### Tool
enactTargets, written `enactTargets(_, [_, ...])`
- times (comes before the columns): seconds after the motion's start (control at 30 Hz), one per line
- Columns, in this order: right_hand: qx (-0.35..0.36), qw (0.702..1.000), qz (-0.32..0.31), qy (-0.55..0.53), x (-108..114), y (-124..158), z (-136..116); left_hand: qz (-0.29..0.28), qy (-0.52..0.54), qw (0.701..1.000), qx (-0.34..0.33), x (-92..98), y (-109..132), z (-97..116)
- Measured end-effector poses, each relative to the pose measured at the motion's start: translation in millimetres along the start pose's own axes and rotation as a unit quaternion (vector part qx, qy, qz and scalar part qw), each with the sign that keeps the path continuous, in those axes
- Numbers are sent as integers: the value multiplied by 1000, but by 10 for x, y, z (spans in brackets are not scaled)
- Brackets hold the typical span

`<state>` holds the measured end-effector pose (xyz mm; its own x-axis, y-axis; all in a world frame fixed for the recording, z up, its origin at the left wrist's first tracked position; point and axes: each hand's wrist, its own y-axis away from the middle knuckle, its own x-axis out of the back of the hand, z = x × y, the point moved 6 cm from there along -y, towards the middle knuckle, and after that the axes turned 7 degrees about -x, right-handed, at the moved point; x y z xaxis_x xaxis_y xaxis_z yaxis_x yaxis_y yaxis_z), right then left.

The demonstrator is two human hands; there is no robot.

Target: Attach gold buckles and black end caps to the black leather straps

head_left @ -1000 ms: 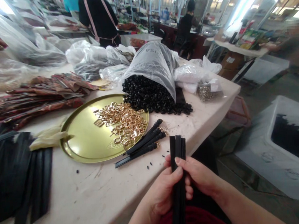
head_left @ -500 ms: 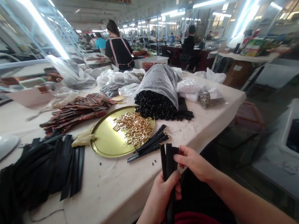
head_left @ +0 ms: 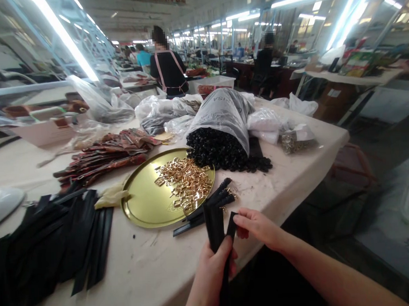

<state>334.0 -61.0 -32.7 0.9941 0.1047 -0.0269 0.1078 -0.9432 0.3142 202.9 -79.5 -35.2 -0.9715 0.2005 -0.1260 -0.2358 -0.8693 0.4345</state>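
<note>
Black strips (head_left: 213, 228) stand bundled in your left hand (head_left: 213, 264), by the near edge of the desk (head_left: 146, 279); its fingers wrap around them, thumb across the front, and the upper ends rise above the grip. One strip (head_left: 230, 225) leans away to the right, its top end pinched between the thumb and fingers of your right hand (head_left: 252, 223), its lower part running in under your left thumb. Just beyond the bundle, buckled straps (head_left: 217, 198) lie along the golden tray (head_left: 140, 193), which carries gold buckles (head_left: 185, 177). Behind, black loops (head_left: 221, 147) spill from a plastic bag (head_left: 219, 113). A pile of black pieces (head_left: 48, 252) lies at your left.
</note>
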Motion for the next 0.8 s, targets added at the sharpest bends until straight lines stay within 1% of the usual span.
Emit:
enactTargets(0.03, [16, 998, 17, 57, 114, -96, -18, 12, -12, 1000, 5, 45, -47, 20])
enactTargets(0.07, [36, 990, 56, 125, 265, -196, -50, 25, -18, 999, 8, 97, -94, 39])
enactTargets(0.1, [61, 971, 115, 200, 441, -291, -100, 37, -17, 999, 11, 149, -141, 53])
enactTargets(0.13, [83, 939, 185, 277, 621, -376, -163, 46, -10, 999, 13, 199, -187, 58])
enactTargets(0.17, [93, 915, 231, 318, 774, -464, -210, 52, 1, 999, 14, 246, -233, 56])
enactTargets(0.2, [100, 894, 262, 350, 899, -552, -253, 58, 14, 998, 16, 290, -278, 46])
enactTargets(0.23, [103, 880, 280, 370, 994, -643, -288, 64, 27, 997, 19, 331, -322, 30])
enactTargets(0.3, [108, 862, 285, 405, 1092, -821, -351, 78, 56, 995, 25, 402, -400, -9])
enactTargets(0.4, [113, 833, 276, 466, 1097, -1039, -424, 93, 86, 991, 39, 465, -483, -49])
enactTargets(0.5, [109, 813, 262, 509, 1059, -1167, -448, 90, 82, 992, 44, 468, -520, -21])
enactTargets(0.6, [110, 808, 242, 526, 1015, -1184, -448, 64, 83, 993, 49, 407, -530, 40])
enactTargets(0.7, [119, 810, 227, 527, 919, -1098, -455, 26, 122, 989, 74, 304, -521, 76])
enactTargets(0.73, [120, 822, 223, 510, 869, -1046, -457, 15, 138, 987, 82, 269, -511, 82])
enactTargets(0.77, [115, 848, 212, 471, 807, -987, -449, 5, 151, 985, 88, 237, -499, 88])
enactTargets(0.8, [105, 887, 189, 409, 730, -924, -427, -5, 157, 983, 89, 207, -484, 94])
